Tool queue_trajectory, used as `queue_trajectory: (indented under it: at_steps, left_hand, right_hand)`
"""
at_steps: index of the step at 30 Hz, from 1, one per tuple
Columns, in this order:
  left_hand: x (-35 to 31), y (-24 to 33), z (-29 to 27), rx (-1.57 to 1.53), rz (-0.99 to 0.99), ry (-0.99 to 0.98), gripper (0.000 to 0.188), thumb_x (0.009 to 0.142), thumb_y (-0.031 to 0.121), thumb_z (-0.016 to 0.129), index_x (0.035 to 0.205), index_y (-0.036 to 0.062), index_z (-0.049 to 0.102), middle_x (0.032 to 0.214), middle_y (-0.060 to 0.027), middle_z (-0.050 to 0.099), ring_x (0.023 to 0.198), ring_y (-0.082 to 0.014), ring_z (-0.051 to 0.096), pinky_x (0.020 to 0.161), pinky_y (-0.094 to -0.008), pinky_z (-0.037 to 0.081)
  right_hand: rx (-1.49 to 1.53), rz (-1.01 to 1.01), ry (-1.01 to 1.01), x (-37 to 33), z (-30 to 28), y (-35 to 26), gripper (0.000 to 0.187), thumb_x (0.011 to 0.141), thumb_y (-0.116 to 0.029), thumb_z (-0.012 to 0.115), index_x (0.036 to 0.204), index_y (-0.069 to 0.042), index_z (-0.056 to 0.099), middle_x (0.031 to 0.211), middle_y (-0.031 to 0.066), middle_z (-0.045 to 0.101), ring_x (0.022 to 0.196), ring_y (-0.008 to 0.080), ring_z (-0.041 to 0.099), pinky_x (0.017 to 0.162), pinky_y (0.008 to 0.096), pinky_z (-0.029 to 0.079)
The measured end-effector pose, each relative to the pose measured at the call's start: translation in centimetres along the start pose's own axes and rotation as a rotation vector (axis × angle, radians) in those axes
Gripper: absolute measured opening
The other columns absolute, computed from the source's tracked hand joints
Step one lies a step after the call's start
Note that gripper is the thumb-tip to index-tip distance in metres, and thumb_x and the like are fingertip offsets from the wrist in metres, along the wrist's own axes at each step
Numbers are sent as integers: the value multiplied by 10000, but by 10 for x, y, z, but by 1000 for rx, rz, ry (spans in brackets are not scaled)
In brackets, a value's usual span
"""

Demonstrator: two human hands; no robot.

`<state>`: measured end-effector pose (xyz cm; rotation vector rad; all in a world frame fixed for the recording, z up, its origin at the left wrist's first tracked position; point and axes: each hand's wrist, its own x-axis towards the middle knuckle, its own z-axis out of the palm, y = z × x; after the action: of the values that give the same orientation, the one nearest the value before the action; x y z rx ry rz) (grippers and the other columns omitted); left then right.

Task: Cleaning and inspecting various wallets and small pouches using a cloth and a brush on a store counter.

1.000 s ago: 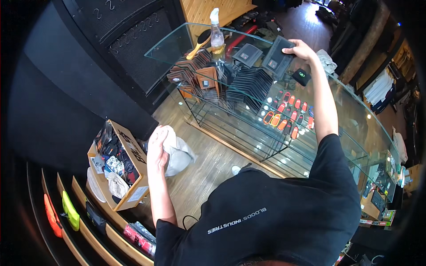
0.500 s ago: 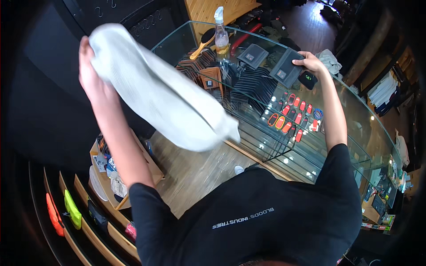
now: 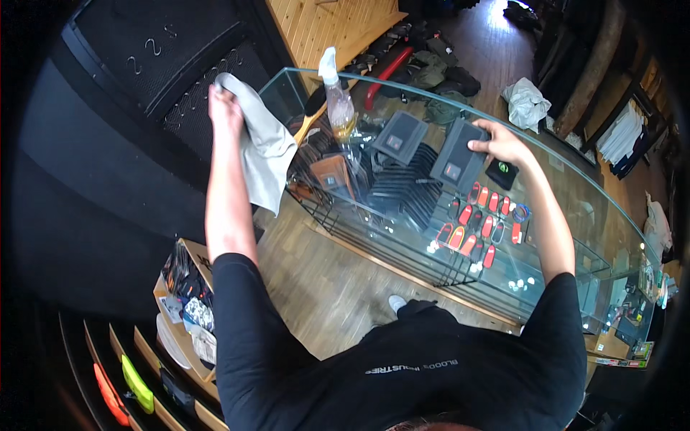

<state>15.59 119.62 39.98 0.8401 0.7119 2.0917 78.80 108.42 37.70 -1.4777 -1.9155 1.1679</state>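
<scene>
My left hand (image 3: 226, 111) is raised past the counter's left end, its fingers closed on a light grey cloth (image 3: 267, 154) that hangs down beside the glass. My right hand (image 3: 501, 144) grips the far edge of a dark grey, flat rectangular wallet (image 3: 458, 156), thumb on top, over the glass display counter (image 3: 402, 228). Left of that lies a second dark grey wallet (image 3: 400, 136). A clear spray bottle (image 3: 340, 108) with a white head and yellowish liquid stands on the counter, next to a wooden-handled brush (image 3: 310, 118).
Under the glass are a brown wallet (image 3: 332, 173), rows of red and black tags (image 3: 474, 223) and dark striped goods. A black item with a green mark (image 3: 502, 172) lies near my right hand. An open cardboard box (image 3: 188, 302) stands at lower left, above slotted shelves (image 3: 136, 359).
The cloth has swung from spread wide across the left side to hanging folded from my left hand, now nearer the counter's left end. My right hand still holds the wallet.
</scene>
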Motion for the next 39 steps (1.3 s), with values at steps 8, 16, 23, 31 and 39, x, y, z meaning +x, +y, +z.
queue_trajectory:
  at_steps: [8,16,23,31,39]
  left_hand:
    - [32,-47,0,218,18,0,819,876,-163,440,1558,139,103,1500,-166,307,1362,-267,389,998,-380,461]
    - [62,-56,2,957,-164,-326,994,859,35,594,1531,70,-138,1519,-245,295,1377,-269,368,1093,-375,350]
    - [-29,-63,-20,1054,133,-572,567,937,314,591,1421,59,442,1338,-168,559,1263,-269,514,1070,-386,389]
    - [-240,47,-13,-205,-668,-887,1128,770,764,588,1519,27,176,1437,-180,422,1317,-292,461,1085,-442,402]
    - [-217,74,-105,-538,-581,-527,969,864,739,429,1487,14,272,1423,-246,431,1238,-330,532,991,-504,500]
  right_hand:
    - [-211,-155,-83,28,18,-3,439,826,-140,741,1207,6,578,1040,119,679,989,187,627,911,329,476]
    - [-14,-101,-78,11,6,-42,281,941,-103,591,1206,-18,550,1008,12,604,894,84,557,656,253,501]
    - [-53,-204,44,-35,45,-133,247,939,-106,585,1161,3,591,1026,33,615,969,112,558,902,280,448]
    - [-63,-538,-79,24,238,-273,259,949,-167,582,1140,5,613,1042,113,611,939,209,618,858,369,507]
    - [-667,-246,549,191,351,-232,253,907,-226,554,1058,-24,546,1042,243,576,957,441,614,825,526,509]
